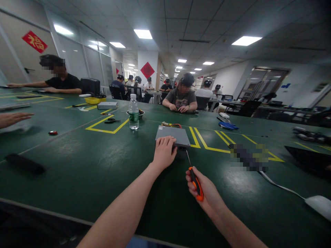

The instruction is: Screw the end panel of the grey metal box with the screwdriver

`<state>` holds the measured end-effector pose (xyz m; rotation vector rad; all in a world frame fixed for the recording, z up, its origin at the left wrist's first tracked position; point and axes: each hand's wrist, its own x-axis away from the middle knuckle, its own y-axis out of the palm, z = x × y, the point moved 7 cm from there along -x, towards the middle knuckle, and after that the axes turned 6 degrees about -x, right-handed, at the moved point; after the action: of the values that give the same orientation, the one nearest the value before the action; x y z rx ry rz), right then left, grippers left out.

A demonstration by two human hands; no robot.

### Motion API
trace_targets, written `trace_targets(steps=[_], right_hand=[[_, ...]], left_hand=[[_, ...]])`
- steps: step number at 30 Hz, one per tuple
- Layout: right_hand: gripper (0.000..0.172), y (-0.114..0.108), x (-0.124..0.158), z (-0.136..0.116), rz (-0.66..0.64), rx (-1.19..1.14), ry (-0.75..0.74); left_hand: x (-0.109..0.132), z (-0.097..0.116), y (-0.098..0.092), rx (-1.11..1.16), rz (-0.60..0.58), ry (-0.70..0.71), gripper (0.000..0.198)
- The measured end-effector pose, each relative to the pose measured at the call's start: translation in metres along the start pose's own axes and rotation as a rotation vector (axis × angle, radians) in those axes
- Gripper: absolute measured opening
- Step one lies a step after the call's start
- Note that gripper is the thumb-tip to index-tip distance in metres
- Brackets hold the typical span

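Observation:
A grey metal box (173, 135) with coloured wires at its far end lies on the green table (103, 165) in front of me. My left hand (163, 151) rests on its near left corner, fingers curled over the top edge. My right hand (204, 189) is closed around the orange and black handle of a screwdriver (195, 182). The thin shaft points up and away, and its tip reaches the near side of the box.
A water bottle (133, 112) stands ahead on the left beside a dark bowl (141, 113). Yellow tape lines mark the table. A white cable and mouse (319, 205) lie at right, a black object (24, 163) at left. Other people sit around the tables.

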<state>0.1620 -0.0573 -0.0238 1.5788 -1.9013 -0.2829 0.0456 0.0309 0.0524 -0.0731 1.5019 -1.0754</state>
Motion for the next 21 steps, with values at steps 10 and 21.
trace_targets(steps=[10, 21], right_hand=[[0.025, -0.0039, -0.0019, -0.0008, 0.017, -0.053, 0.006], [0.026, -0.0014, -0.0004, -0.0019, 0.029, -0.022, 0.008]], left_hand=[[0.0003, -0.0005, 0.0001, 0.003, -0.004, 0.001, 0.029], [0.0003, 0.0005, -0.0015, -0.001, -0.007, 0.01, 0.028]])
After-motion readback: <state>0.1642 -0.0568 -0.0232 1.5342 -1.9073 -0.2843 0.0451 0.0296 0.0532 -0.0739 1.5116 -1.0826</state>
